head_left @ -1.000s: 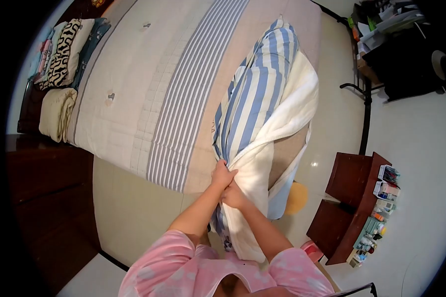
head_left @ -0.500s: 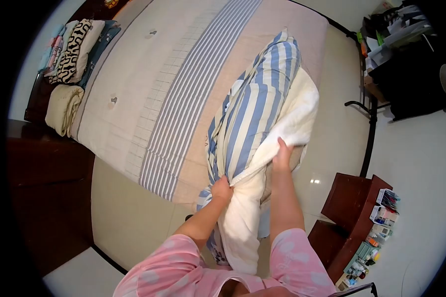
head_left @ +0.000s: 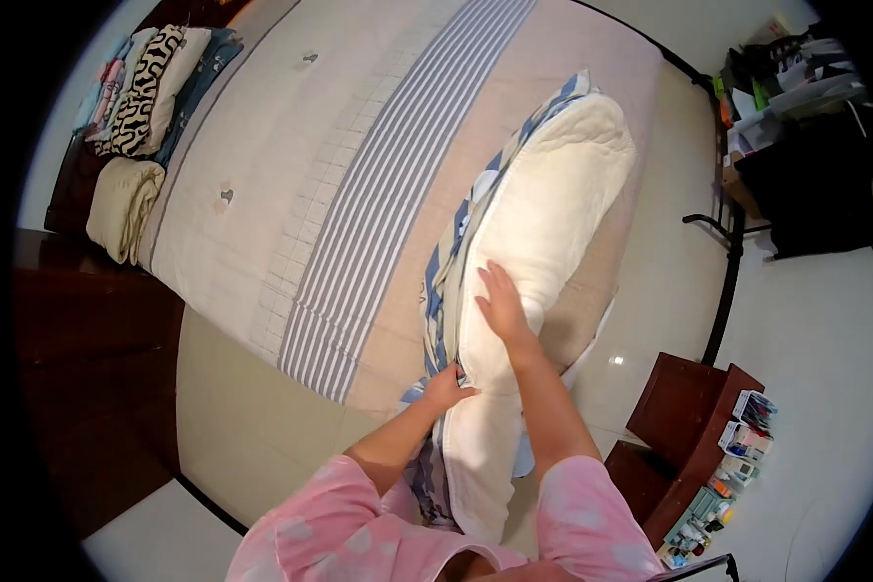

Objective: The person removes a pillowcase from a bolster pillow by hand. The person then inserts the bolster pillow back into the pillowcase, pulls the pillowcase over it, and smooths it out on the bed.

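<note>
A long cream-white quilt (head_left: 543,209) lies folded along the right side of the bed and hangs over its front edge towards me. Blue-and-cream striped fabric (head_left: 443,276) shows along its left side and at its far tip. My left hand (head_left: 448,386) grips the quilt's left edge near the foot of the bed, thumb resting on the white side. Further up, my right hand (head_left: 502,306) lies open on the white surface, fingers stretched out. Below my left hand, a darker patterned cloth (head_left: 429,480) hangs beside the white part.
The bed (head_left: 233,262) has a striped bedspread. Folded bedding (head_left: 145,92) and a rolled beige blanket (head_left: 124,209) are at its left. Dark wooden furniture (head_left: 97,339) stands at left. At right are a cluttered rack (head_left: 795,175) and a wooden shelf (head_left: 674,398) with small items.
The white side has been folded leftward over the striped fabric, covering most of it. My right hand has moved left and let go of the edge, now flat. My left hand stays at the left edge.
</note>
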### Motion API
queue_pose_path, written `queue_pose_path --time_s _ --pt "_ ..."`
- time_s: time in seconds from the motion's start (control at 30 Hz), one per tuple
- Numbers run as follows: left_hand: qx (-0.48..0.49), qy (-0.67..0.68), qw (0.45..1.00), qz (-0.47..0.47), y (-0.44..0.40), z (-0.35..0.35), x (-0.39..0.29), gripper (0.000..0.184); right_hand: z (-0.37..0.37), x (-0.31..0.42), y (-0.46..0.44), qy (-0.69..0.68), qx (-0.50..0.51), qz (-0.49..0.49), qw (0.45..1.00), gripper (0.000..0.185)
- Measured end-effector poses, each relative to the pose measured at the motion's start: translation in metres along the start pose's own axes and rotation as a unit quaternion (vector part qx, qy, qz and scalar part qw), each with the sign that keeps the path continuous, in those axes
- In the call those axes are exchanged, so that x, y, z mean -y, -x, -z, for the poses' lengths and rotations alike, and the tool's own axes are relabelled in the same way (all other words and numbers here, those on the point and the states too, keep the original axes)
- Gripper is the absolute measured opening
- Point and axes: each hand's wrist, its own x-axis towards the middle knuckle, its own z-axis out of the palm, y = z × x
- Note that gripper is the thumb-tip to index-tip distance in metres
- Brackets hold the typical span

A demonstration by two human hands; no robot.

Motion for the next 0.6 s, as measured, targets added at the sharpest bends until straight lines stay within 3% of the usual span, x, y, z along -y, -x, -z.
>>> queue_pose_path --time_s 0.1,0.17,0.23,0.3,0.4,0.5,0.6 --pt "0.083 0.190 0.978 -0.007 -0.032 0.019 0.063 0.035 0.001 0.006 0.007 0.001 -0.012 -0.015 1.000 0.057" --pt "-0.071 0.252 0.965 0.020 -0.042 0.063 0.051 0.029 -0.002 0.006 0.010 0.040 -0.044 0.005 0.998 0.060" --pt "-0.191 0.151 0.969 -0.040 -0.068 0.092 0.041 0.036 -0.004 0.018 0.009 0.067 -0.032 -0.025 0.997 0.060" --pt "-0.251 0.066 0.954 -0.153 -0.099 0.097 0.020 0.041 -0.006 0.024 0.004 0.083 -0.027 -0.044 0.995 0.061" --pt "-0.239 -0.011 0.952 -0.189 -0.139 0.088 0.001 0.042 -0.010 0.026 0.000 0.083 -0.019 -0.059 0.995 0.062" --pt "-0.170 0.078 0.982 -0.018 -0.162 0.092 0.003 0.035 -0.011 0.020 -0.008 0.075 0.007 -0.077 0.994 0.063" --pt "-0.018 0.315 0.947 0.063 -0.177 0.120 0.008 0.033 -0.012 0.008 -0.016 0.070 0.033 -0.097 0.992 0.063"
